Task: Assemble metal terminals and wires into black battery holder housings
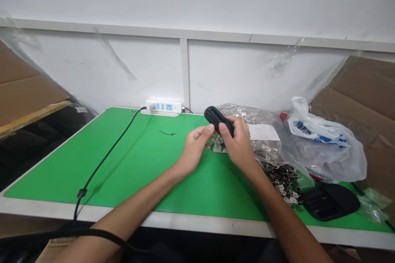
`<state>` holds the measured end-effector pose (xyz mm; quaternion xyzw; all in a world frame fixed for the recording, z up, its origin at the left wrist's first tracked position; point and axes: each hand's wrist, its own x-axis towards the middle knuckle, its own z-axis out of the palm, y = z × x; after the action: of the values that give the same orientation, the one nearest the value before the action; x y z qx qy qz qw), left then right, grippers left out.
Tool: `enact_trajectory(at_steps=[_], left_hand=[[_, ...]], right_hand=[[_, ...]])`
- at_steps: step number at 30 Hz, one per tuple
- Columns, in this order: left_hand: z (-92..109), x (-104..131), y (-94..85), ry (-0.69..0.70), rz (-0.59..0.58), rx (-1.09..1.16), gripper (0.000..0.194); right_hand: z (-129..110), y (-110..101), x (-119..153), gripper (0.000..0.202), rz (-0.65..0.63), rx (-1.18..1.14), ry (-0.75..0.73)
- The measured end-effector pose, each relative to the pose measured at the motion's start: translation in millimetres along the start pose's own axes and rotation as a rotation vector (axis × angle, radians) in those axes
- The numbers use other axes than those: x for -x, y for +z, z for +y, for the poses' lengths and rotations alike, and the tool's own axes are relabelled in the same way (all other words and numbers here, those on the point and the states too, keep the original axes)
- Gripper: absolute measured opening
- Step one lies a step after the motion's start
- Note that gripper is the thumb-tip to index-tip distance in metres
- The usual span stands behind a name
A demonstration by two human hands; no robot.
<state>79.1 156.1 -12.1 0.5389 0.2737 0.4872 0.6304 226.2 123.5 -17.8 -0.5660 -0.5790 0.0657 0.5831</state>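
A black oblong plastic case (216, 117) with long hollow bays, which looks like a battery charger, is held tilted above the green table mat. My right hand (237, 137) wraps round its lower end, with the thumb across the front. At its lower left edge is my left hand (199, 141), thumb and forefinger pinched together; what lies between these fingertips is too small to make out. Behind and right of my hands lies a clear bag of small metal parts (268, 152) with a white label (263, 132).
Loose metal pieces (282, 181) lie beside a second black case (331, 201) and a white plastic bag (327, 144) at right. A white power strip (165, 107) stands at the back. A black cable (108, 158) crosses the left side. One short wire (166, 133) rests mid-mat.
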Motion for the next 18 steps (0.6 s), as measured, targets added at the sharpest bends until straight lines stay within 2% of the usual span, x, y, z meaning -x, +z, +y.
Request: enact_trajectory(at_steps=[3, 6, 10, 13, 18], left_hand=[[1, 3, -1.1, 0.153, -0.062, -0.199, 0.048], [-6, 4, -3.7, 0.302, -0.016, -0.327, 0.038], [-15, 1, -8.2, 0.502, -0.018, -0.456, 0.046], [-18, -1, -8.9, 0.531, -0.047, -0.440, 0.047], [-19, 1, -7.4, 0.536, -0.009, -0.397, 0.058]], right_hand=[[3, -10, -8, 0.053, -0.114, -0.267, 0.193], [4, -14, -10, 0.056, -0.263, -0.543, 0.342], [1, -14, -9, 0.059, -0.374, -0.782, 0.432], [-3, -15, -10, 0.063, -0.473, -0.918, 0.534], [-3, -12, -8, 0.065, -0.661, -1.069, 0.644]])
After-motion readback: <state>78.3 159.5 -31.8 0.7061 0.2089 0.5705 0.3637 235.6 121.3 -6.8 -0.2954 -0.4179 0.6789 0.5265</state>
